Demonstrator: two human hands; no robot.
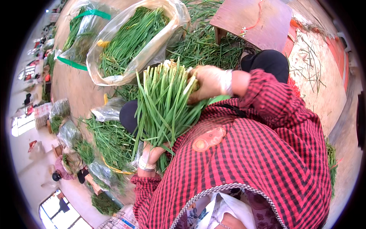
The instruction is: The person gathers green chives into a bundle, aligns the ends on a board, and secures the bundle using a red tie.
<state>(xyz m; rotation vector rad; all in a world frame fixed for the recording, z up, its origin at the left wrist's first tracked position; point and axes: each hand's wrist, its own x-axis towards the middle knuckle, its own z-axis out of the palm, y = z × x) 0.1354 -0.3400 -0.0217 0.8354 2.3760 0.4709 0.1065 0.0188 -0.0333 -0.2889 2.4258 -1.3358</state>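
A large bunch of green leafy stalks, perhaps garlic chives [168,100], stands over my lap with its pale cut ends up. My left hand [154,153], in a thin glove taped at the wrist, is closed round the leafy lower part; leaves hide some of its fingers. At the upper right side of the bunch, my right hand [207,81], also gloved and slightly blurred, is curled against the stem ends. Its fingertips are partly hidden. Just beyond the bunch lies an open clear plastic bag [175,27] filled with the same greens.
A low wooden table [254,20] with a red string stands at the upper right. Loose greens [206,48] cover the floor beside it. Another bag with green bands [91,31] lies at the upper left, more greens [110,143] at lower left. A person [64,169] sits farther off.
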